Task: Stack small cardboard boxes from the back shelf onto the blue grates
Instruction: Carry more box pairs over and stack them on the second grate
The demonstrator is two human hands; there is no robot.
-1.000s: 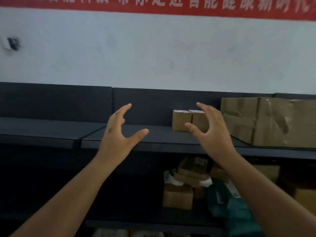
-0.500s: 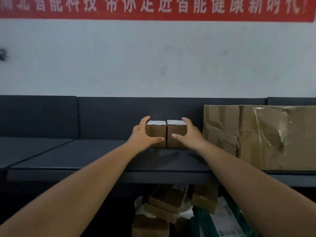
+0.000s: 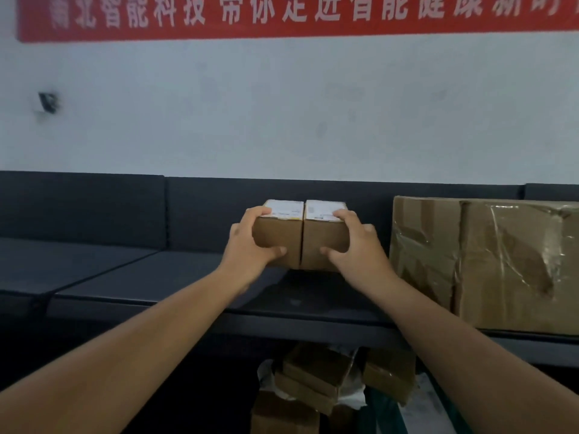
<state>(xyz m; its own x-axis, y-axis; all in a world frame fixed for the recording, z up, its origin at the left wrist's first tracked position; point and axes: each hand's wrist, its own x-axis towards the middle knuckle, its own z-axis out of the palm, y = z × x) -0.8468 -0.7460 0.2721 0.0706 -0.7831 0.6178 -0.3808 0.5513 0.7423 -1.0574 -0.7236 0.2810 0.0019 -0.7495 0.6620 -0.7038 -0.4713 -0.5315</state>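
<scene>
Two small cardboard boxes with white labels on top sit pressed side by side over the dark shelf (image 3: 125,277). My left hand (image 3: 247,249) grips the left box (image 3: 279,233) by its outer side, thumb across the front. The right box (image 3: 324,238) is held the same way by my right hand (image 3: 357,249). Both boxes seem slightly raised off the shelf surface, with a shadow beneath them. No blue grates are in view.
A large taped cardboard carton (image 3: 488,261) stands on the shelf just right of my right hand. Below the shelf lies a jumble of small boxes (image 3: 316,380) and packaging. A white wall with a red banner (image 3: 282,14) rises behind.
My hands went from open in the air to closed around the pair of small boxes. The boxes now look nearer and a little higher than half a second ago.
</scene>
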